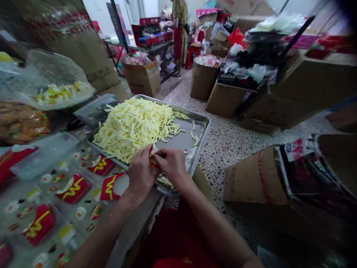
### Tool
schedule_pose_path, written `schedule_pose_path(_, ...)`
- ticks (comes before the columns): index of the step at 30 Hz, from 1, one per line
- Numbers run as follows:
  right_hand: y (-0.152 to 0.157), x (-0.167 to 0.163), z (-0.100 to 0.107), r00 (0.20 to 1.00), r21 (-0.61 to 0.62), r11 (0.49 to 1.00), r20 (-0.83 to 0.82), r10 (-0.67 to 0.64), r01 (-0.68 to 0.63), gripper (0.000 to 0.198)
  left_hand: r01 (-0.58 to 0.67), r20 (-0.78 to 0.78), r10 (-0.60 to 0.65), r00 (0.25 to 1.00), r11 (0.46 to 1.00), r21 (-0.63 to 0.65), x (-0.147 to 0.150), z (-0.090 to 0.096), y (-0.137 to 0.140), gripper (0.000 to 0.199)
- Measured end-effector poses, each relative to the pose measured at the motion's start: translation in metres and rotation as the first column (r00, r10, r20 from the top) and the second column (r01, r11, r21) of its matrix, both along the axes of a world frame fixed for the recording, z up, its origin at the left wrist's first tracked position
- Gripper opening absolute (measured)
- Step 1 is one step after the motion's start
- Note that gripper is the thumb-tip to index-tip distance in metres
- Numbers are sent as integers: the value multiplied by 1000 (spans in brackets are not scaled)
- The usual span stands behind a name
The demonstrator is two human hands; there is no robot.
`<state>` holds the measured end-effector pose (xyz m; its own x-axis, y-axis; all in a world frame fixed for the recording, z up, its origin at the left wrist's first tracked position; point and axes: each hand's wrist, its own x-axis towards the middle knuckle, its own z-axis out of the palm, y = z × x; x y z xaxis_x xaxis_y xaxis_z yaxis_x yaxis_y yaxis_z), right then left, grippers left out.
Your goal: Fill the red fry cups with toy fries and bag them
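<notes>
My left hand (142, 168) is closed around a small red fry box (152, 156), most of which is hidden by the fingers. At its mouth, the thumb and fingers of my right hand (170, 163) are pinched together; what they grip is hidden. Both hands are over the near edge of a metal tray (205, 128). A tall heap of pale yellow toy French fries (136, 124) fills the tray's left and middle, with a few loose pieces scattered on its right side. To the left lies another red fry box (109, 187) with a yellow zigzag.
Clear plastic trays with toy food pieces and red fry boxes (74, 189) cover the left. Behind them is a bag of yellow and white pieces (60, 95). Cardboard boxes (252, 178) stand on the speckled floor at right. A person (180, 31) stands far back.
</notes>
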<state>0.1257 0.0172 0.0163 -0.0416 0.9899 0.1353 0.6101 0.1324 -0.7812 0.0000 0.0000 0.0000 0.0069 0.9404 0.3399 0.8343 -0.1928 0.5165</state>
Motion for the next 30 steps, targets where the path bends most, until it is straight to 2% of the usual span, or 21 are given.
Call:
schedule_pose_path(3,-3,-8,9,970,-8,970,16,242,-242,23,12,-5,-12,1000,1000,24,-2,-3,1,47)
schedule_pose_path(6,6,4,18,877,-32,878,23,479,-478,24,56,37,-57,998,998,26,-3,-6,5,53)
schedule_pose_path(7,13,14,20,856,-32,856,22,517,-516,22,65,58,-66,996,998,20,-4,-6,8,58)
schedule_pose_path(8,22,26,21,854,-25,855,32,519,-519,18,67,76,-68,995,998,9,-5,-6,10,64)
schedule_pose_path(10,49,54,21,891,12,898,135,434,-439,17,59,99,-57,993,998,-18,-6,-6,16,73)
schedule_pose_path(11,66,69,20,896,45,918,242,372,-394,20,54,107,-51,993,998,-30,-7,-5,19,76)
schedule_pose_path(12,84,81,19,868,84,925,386,312,-370,24,61,116,-56,992,997,-42,-8,-4,22,77)
schedule_pose_path(13,103,92,18,798,102,913,530,287,-396,30,82,130,-74,989,995,-52,-8,-4,25,78)
schedule_pose_path(15,136,105,15,595,60,853,742,309,-518,40,142,161,-130,978,988,-63,-8,-3,29,81)
schedule_pose_path(17,160,107,13,400,-51,778,835,377,-626,38,195,179,-183,967,979,-57,-8,-3,32,83)
schedule_pose_path(18,167,106,13,335,-100,752,852,403,-651,32,208,184,-196,963,977,-48,-8,-4,33,83)
schedule_pose_path(20,172,102,11,278,-149,729,859,430,-668,21,205,186,-195,963,978,-34,-9,-5,33,84)
schedule_pose_path(24,153,101,6,326,-123,729,835,442,-673,13,198,192,-185,964,979,-51,-13,-4,30,84)
schedule_pose_path(30,118,118,1,570,85,758,715,406,-647,16,249,189,-234,954,966,-61,-14,4,20,86)
